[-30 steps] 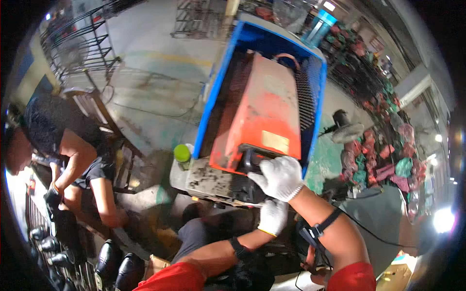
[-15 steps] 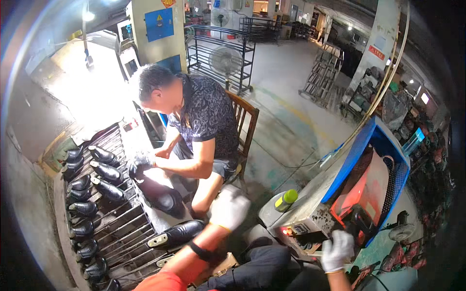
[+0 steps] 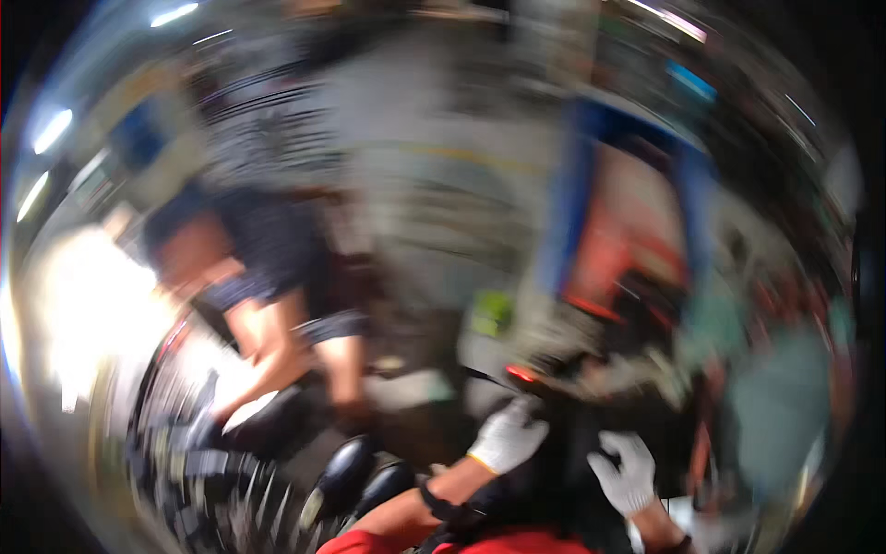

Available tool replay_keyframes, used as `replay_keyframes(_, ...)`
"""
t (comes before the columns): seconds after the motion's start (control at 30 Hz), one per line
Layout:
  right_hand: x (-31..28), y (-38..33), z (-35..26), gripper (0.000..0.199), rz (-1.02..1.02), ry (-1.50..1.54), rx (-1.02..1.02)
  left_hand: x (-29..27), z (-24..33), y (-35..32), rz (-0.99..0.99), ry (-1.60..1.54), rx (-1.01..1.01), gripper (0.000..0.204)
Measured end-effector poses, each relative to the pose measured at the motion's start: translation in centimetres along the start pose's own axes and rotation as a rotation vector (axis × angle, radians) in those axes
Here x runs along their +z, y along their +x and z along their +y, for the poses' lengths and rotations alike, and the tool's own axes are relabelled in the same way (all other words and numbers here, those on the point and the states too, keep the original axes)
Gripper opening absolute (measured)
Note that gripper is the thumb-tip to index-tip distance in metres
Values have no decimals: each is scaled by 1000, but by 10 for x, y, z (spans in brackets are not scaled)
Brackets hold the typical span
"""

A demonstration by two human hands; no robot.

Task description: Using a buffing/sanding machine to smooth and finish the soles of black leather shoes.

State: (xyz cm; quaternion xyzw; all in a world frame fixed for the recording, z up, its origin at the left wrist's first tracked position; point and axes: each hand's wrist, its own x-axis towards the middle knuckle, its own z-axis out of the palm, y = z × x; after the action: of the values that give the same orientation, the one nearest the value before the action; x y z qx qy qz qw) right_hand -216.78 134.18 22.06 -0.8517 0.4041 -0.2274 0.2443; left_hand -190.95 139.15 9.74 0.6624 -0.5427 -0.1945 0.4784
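Note:
In a white glove, my left hand (image 3: 508,440) reaches forward over the dark area at my lap, its fingers partly apart and nothing visible in them. Across from it, my white-gloved right hand (image 3: 628,471) has its thumb and fingers curved apart around a gap. Both lie just this side of a machine (image 3: 632,240) with a red body and blue frame. Left of my left forearm are a black shoe (image 3: 346,473) and a second black shoe (image 3: 388,487). Motion blur hides finer detail.
A co-worker (image 3: 277,258) in a dark patterned shirt sits at the left, bent over a rack (image 3: 221,480) under a bright lamp. A bottle with a green-yellow cap (image 3: 492,314) stands beside the machine. At the right is a grey-green surface (image 3: 780,397).
The view has swung right, so the co-worker and rack sit further left. My left hand has left the shoe rack's side and come nearer my right hand, in front of the machine.

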Motion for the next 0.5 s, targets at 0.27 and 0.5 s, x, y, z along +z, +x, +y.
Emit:
replay_keyframes(0.27, -37, -394, 13, 69, 545, -25, 1649, 46, 43, 44, -796, -123, -427, 50)
replay_keyframes(0.5, -34, -472, 40, 107, 1280, 335, 1968, 81, -11, 72, -795, 69, -54, 48)
